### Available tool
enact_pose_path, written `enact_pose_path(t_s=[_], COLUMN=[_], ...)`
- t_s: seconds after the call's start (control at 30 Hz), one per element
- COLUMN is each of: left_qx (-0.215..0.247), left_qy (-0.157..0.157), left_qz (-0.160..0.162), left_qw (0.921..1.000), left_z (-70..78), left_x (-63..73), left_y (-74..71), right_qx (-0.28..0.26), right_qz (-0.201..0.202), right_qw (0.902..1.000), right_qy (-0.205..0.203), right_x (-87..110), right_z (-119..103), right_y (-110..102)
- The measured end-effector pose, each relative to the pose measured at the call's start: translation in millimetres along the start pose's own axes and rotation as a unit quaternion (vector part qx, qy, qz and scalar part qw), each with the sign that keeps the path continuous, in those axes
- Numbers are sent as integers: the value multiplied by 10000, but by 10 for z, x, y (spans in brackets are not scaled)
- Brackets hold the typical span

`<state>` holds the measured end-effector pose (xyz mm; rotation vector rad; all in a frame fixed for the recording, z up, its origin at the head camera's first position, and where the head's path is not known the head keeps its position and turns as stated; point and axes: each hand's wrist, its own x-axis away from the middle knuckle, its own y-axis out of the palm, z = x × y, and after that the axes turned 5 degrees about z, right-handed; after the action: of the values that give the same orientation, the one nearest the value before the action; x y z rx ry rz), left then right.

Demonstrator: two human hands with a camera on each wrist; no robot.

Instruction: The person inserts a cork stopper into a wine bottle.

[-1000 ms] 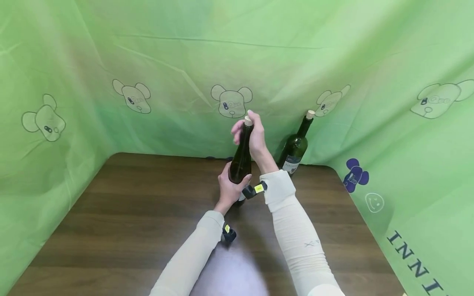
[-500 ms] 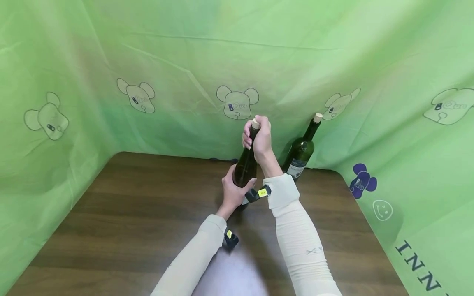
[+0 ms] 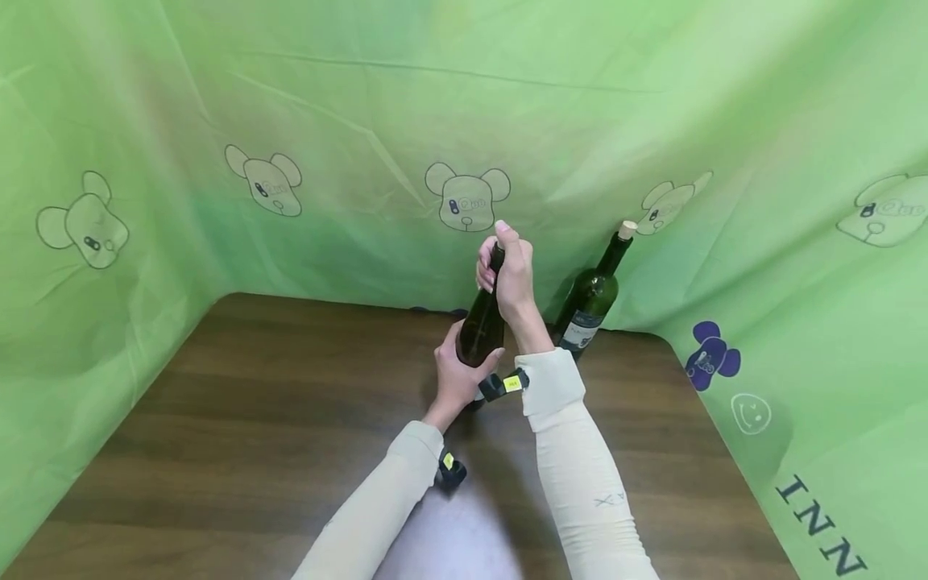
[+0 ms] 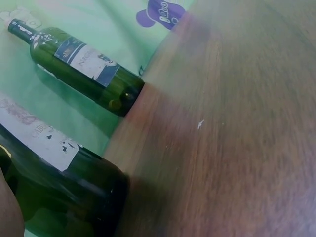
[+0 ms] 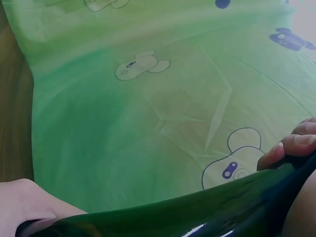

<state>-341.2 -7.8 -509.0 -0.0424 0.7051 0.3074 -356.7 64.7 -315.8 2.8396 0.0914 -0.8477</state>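
Observation:
A dark green wine bottle [image 3: 480, 330] stands upright on the wooden table in the head view. My left hand [image 3: 455, 372] grips its body low down, thumb on the near side. Higher up, my right hand [image 3: 513, 274] has its fingers curled round the neck, and its thumb lies over the bottle's mouth. The cork there is hidden beneath that thumb. The left wrist view shows the bottle's base and a worn pale label [image 4: 42, 136]. Along the bottom of the right wrist view runs its shiny green glass, with fingers [image 5: 296, 145] bent over the neck.
Behind and right of the right forearm stands a second green wine bottle [image 3: 593, 294], a pale cork [image 3: 627, 229] in its top. Green printed cloth [image 3: 348, 161] rises around the back and sides of the brown table [image 3: 254, 419].
The right hand's fingers have closed round the neck, and its thumb has moved onto the top, covering the cork seen earlier. The left hand keeps its hold. The head view has shifted slightly.

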Motion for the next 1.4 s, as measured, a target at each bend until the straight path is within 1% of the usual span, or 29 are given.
enact_pose_path(t_s=[0.17, 0.3, 0.4, 0.47, 0.63, 0.73, 0.87, 0.93, 1.0, 1.17, 1.23, 1.27, 1.4], left_qx=[-187, -191, -164, -107, 2, -18, -56, -100, -102, -16, -14, -19, -118], left_qy=[140, 240, 267, 230, 179, 196, 165, 91, 48, 105, 107, 60, 59], left_qz=[103, 134, 161, 151, 11, 0, 159, 206, 218, 104, 64, 38, 52], left_qw=[9997, 9994, 9994, 9996, 9998, 9998, 9997, 9997, 9997, 9999, 9999, 10000, 9999], left_z=[-22, -39, -48, -24, 4, 14, 26, 46, 165, 127, -6, -5, -9], left_x=[28, 25, -1, -2, -33, -50, -18, 1, -8, -47, -39, -37, -19], left_y=[-12, 9, 21, 53, 90, 75, 42, 30, -5, -19, 3, 1, 19], right_qx=[-189, -190, -135, -48, 91, -117, -426, -437, -425, -288, -279, -273, -173], right_qz=[8, 37, 40, 53, 232, 176, -40, -21, 69, 336, 363, 361, 301], right_qw=[9998, 9998, 9997, 9995, 9987, 9993, 9990, 9987, 9988, 9990, 9990, 9990, 9992], right_qy=[2, -97, -213, -303, -446, -297, 152, 252, 215, 12, -16, -34, -189], right_x=[11, -1, -32, -33, -34, -30, -1, 6, -6, -55, -52, -44, -22], right_z=[25, 16, 17, -18, -50, -29, -5, -4, -8, -39, -27, -16, 26], right_y=[13, 18, 25, 6, -15, -9, 9, 24, 43, 85, 81, 73, 34])
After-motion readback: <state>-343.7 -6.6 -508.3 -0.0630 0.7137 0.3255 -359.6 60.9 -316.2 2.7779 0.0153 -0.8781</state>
